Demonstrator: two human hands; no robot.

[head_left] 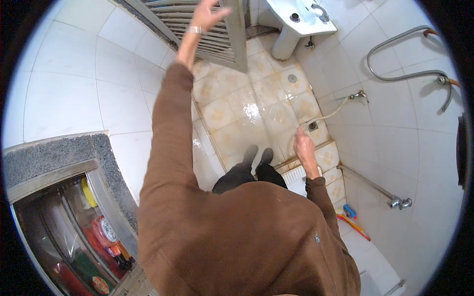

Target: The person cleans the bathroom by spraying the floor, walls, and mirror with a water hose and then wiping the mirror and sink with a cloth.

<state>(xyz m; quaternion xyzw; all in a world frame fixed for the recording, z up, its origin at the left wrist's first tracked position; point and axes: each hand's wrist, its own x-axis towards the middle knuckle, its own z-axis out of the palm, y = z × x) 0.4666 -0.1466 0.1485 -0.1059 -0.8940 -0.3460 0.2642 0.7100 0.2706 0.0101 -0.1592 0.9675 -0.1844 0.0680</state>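
My right hand (304,147) is closed around a pale hose (327,117). The hose runs from a wall tap (358,95) on the right and sags toward my fist. From the fist, a faint clear streak that looks like water reaches out over the wet tiled floor (232,111). My left arm stretches far forward. Its hand (210,16) has the fingers spread and appears in front of a grey louvered door (237,49); I cannot tell whether it touches the door.
A white pedestal sink (287,45) stands at the far right. Floor drains (292,78) lie near the right wall. A flexible metal shower hose (390,78) and a pipe with a valve (368,185) stick out there. At lower left is a stone-framed cabinet (106,158) with packages behind glass.
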